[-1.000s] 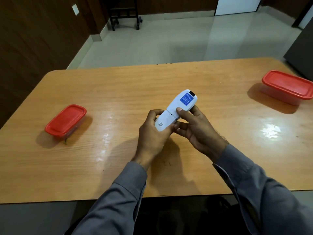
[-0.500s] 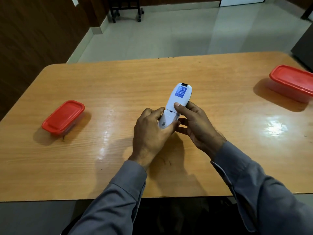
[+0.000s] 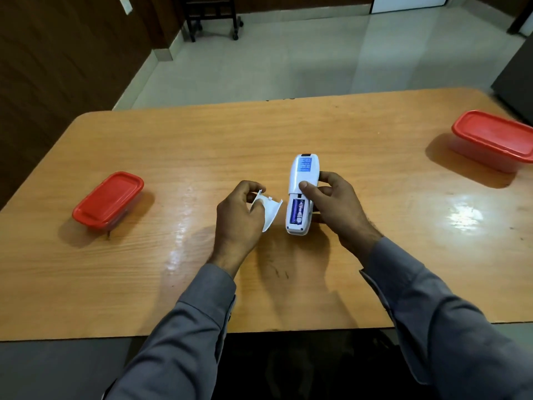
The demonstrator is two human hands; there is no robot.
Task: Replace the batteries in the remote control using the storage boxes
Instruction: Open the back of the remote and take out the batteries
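My right hand (image 3: 334, 204) grips a white remote control (image 3: 300, 180) back side up, just above the middle of the wooden table (image 3: 259, 134). Its battery bay is uncovered and shows a blue and purple battery (image 3: 298, 211). My left hand (image 3: 238, 219) holds the white battery cover (image 3: 268, 210), off the remote and a little to its left. A red-lidded storage box (image 3: 109, 200) sits at the table's left. A second red-lidded storage box (image 3: 493, 139) sits at the far right.
Beyond the table lies a pale tiled floor with a dark wheeled stand (image 3: 212, 18) at the back. Dark wood panelling (image 3: 57, 53) runs along the left wall. A dark cabinet edge (image 3: 516, 82) stands at the right.
The battery cover has come off the remote. My left hand moved left with the cover, and the battery bay now shows. The remote is turned more upright in my right hand.
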